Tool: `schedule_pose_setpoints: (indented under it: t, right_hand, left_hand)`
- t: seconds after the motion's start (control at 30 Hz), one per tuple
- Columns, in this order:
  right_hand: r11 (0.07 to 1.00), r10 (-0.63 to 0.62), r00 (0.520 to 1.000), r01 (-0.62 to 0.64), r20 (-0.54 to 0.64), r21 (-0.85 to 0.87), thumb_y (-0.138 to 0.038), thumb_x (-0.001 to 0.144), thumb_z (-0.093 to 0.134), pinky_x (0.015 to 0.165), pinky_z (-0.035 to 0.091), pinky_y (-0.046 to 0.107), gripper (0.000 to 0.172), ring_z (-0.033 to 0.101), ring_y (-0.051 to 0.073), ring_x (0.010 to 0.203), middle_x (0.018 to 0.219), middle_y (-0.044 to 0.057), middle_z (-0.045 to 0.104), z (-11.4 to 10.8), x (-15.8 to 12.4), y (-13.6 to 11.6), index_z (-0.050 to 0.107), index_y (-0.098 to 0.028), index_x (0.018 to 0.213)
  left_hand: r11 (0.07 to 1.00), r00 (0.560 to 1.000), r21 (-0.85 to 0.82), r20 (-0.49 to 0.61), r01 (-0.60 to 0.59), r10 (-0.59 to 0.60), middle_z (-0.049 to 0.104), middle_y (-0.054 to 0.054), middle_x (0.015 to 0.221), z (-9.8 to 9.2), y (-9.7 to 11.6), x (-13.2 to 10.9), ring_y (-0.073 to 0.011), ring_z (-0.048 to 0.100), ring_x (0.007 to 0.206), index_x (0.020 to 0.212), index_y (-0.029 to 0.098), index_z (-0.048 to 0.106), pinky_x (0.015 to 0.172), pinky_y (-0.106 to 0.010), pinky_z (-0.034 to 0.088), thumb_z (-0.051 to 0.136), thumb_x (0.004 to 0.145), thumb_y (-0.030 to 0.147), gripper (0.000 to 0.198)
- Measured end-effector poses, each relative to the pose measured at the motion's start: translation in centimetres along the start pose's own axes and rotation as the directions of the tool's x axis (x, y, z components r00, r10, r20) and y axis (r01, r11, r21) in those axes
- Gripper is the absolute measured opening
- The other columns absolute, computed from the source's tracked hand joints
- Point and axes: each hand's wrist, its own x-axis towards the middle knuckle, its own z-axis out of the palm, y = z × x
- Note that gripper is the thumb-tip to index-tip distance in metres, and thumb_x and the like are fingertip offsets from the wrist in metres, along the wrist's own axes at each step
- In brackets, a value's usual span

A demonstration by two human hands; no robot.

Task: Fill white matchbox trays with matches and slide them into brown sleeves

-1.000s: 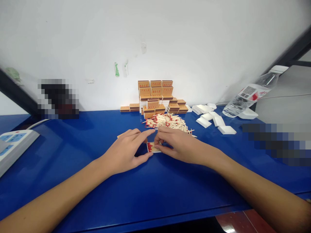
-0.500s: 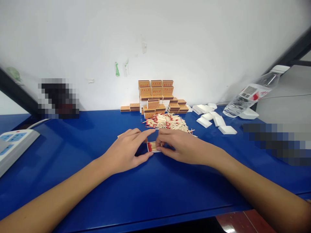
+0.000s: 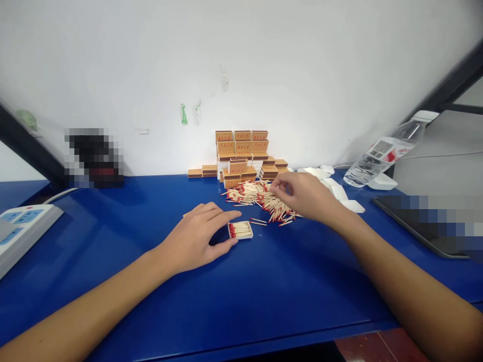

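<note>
My left hand (image 3: 196, 236) rests on the blue tabletop, thumb and index finger spread around the left end of a small white matchbox tray (image 3: 251, 233). Red-headed matches (image 3: 239, 230) lie side by side in this tray, heads to the left. Part of an orange piece peeks out behind the left hand. Over the loose match pile (image 3: 245, 191), my right hand (image 3: 296, 193) has its thumb and fingertips pinched together at the pile's upper right. Whatever is between those fingertips is too small to make out. Two stray matches (image 3: 258, 221) lie between tray and pile.
Orange matchboxes (image 3: 243, 147) are stacked against the wall behind the pile. White trays (image 3: 335, 188) lie to the right, partly behind my right arm. A water bottle (image 3: 388, 151) leans there, near a dark phone (image 3: 411, 226). A power strip (image 3: 30, 231) sits far left.
My right hand has left the tray and moved up and right to the match pile, uncovering the tray's right end. Some matches at the pile's front are spread differently. The left hand stays put.
</note>
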Motion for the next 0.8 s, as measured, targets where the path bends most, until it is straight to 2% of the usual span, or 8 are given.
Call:
schedule_pose_setpoints:
  t: [0.07,0.13,0.23,0.3,0.47,0.53,0.67,0.8]
  right_hand:
    - [0.99,0.136,0.988,-0.139,-0.077,-0.034,-0.031,0.094,0.059,0.064,0.038,0.036,0.018,0.059,0.02,0.067,0.076,0.006,0.071,-0.4,0.7,2.2,0.071,-0.021,0.084]
    - [0.963,0.267,0.955,-0.268,-0.132,0.012,-0.033,0.091,0.062,0.065,0.04,0.038,0.017,0.061,0.022,0.07,0.078,0.008,0.072,-0.6,1.4,4.2,0.073,-0.02,0.086]
    - [0.876,0.465,0.878,-0.439,-0.111,0.198,-0.036,0.089,0.068,0.068,0.043,0.039,0.019,0.062,0.023,0.074,0.08,0.01,0.072,-0.5,2.8,6.2,0.073,-0.019,0.081]
    - [0.829,0.528,0.847,-0.495,-0.07,0.259,-0.04,0.089,0.069,0.065,0.043,0.038,0.024,0.059,0.021,0.07,0.077,0.009,0.07,0.0,4.0,6.7,0.07,-0.02,0.076]
    - [0.767,0.58,0.813,-0.568,0.055,0.299,-0.053,0.087,0.074,0.05,0.029,0.035,0.042,0.039,0.015,0.05,0.05,-0.001,0.047,1.5,6.3,6.5,0.057,-0.024,0.061]
    - [0.742,0.59,0.801,-0.586,0.096,0.325,-0.054,0.085,0.076,0.048,0.024,0.034,0.047,0.032,0.013,0.047,0.047,-0.004,0.038,1.7,6.8,6.4,0.05,-0.026,0.058]
    - [0.719,0.568,0.813,-0.565,0.128,0.404,-0.051,0.084,0.077,0.049,0.02,0.033,0.048,0.028,0.012,0.05,0.052,-0.005,0.035,1.0,6.5,6.7,0.045,-0.026,0.059]
    - [0.705,0.529,0.839,-0.517,0.125,0.486,-0.058,0.086,0.074,0.05,0.022,0.034,0.051,0.027,0.012,0.052,0.056,-0.004,0.036,-0.7,5.0,5.9,0.043,-0.026,0.06]
  left_hand:
    - [0.999,1.0,-0.03,-0.01,0.015,-0.015,0.076,-0.007,0.107,0.1,0.1,0.0,-0.0271,0.068,0.103,0.142,0.023,0.061,0.095,-0.048,0.055,0.066,0.101,0.039,0.044]
    - [0.997,0.999,-0.068,-0.002,0.043,-0.043,0.076,-0.007,0.107,0.2,0.1,0.0,-0.0267,0.069,0.102,0.14,0.024,0.062,0.096,-0.049,0.055,0.067,0.1,0.04,0.044]
    - [0.99,0.996,-0.11,-0.011,0.088,-0.089,0.076,-0.006,0.107,0.4,0.1,0.0,-0.0263,0.068,0.102,0.14,0.024,0.063,0.096,-0.049,0.056,0.07,0.098,0.039,0.045]
    - [0.988,0.994,-0.117,-0.018,0.103,-0.106,0.076,-0.007,0.109,0.4,-0.1,0.0,-0.0263,0.068,0.104,0.14,0.024,0.062,0.097,-0.05,0.056,0.071,0.097,0.039,0.046]
    - [0.987,0.993,-0.11,-0.009,0.113,-0.114,0.075,-0.006,0.112,0.6,-0.4,-0.2,-0.0261,0.068,0.107,0.141,0.024,0.061,0.099,-0.05,0.056,0.072,0.097,0.039,0.048]
    - [0.987,0.993,-0.104,-0.007,0.119,-0.12,0.076,-0.007,0.114,0.6,-0.5,-0.2,-0.0267,0.067,0.109,0.142,0.024,0.06,0.099,-0.051,0.056,0.072,0.098,0.04,0.048]
    - [0.991,0.993,-0.081,-0.04,0.106,-0.11,0.076,-0.008,0.118,0.2,-0.5,-0.1,-0.0282,0.067,0.111,0.143,0.024,0.059,0.099,-0.051,0.056,0.074,0.097,0.048,0.055]
    - [0.991,0.973,-0.006,-0.191,0.133,-0.132,0.076,-0.008,0.113,-0.4,-1.1,0.2,-0.0275,0.068,0.104,0.138,0.022,0.061,0.096,-0.051,0.055,0.073,0.098,0.05,0.05]
